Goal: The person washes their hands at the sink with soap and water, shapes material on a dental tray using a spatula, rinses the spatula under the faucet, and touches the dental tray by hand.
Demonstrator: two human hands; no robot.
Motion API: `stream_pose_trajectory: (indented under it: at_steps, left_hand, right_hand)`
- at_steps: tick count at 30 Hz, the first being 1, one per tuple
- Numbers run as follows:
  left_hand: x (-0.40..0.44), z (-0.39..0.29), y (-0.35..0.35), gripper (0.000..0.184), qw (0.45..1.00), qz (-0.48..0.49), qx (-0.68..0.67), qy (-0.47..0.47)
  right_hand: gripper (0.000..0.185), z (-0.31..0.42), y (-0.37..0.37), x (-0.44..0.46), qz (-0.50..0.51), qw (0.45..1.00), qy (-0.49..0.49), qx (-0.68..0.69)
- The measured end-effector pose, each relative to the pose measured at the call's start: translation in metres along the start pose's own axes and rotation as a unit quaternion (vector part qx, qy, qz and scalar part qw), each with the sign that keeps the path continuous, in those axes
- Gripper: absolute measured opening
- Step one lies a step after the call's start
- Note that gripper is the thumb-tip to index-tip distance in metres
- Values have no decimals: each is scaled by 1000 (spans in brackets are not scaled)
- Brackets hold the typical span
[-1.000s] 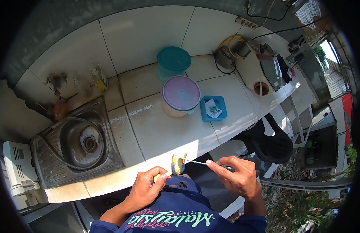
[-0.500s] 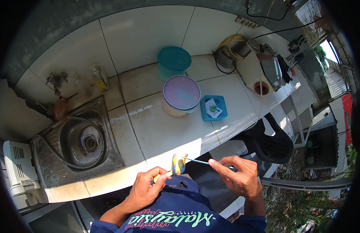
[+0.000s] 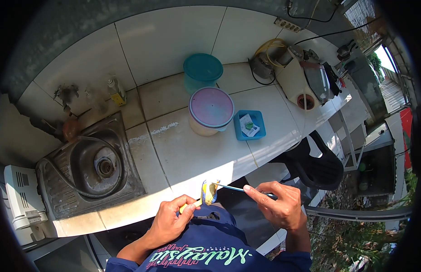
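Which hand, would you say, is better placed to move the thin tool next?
Probably the right hand: it holds the thin tool, tip at the blue-and-yellow piece; the left hand grips a yellow stick.

Daylight, hard contrast. Direct sun clips the front of the worktop [image 3: 147, 212]; back half shaded, sink [image 3: 130, 171] mostly too. Sky gap [image 3: 384, 59] upper right blown white. Right-hand fingers [image 3: 260, 198] reasonably crisp. Heavy fisheye bowing, black vignette at corners.
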State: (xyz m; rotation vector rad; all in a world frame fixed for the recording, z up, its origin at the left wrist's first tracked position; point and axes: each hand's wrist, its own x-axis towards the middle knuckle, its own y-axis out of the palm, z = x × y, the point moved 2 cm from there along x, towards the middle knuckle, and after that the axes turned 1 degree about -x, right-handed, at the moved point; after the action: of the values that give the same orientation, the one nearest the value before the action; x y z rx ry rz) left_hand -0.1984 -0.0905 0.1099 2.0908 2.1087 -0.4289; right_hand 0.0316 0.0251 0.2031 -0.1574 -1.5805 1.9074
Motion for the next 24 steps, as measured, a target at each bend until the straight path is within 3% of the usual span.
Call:
stream_pose_trajectory:
  at_steps: [6,8,15,17,24]
  left_hand:
    - [0,-2,0,19,1000,4,-3,-5]
    - [0,-2,0,19,1000,5,-4,-7]
    - [1,-4,1,19,1000,8,-4,0]
    - [1,-5,1,19,1000,8,-2,3]
    - [0,-5,0,18,1000,10,2,-5]
  right_hand:
    - [66,0,-4,0,2,1000,6,-4]
    - [55,-1,-6,-1,13,1000,6,-14]
    - [54,-1,-4,-1,18,1000,8,-15]
    - [66,-1,-4,-1,7,1000,8,-2]
    - [65,-1,-2,1,0,1000,-1,4]
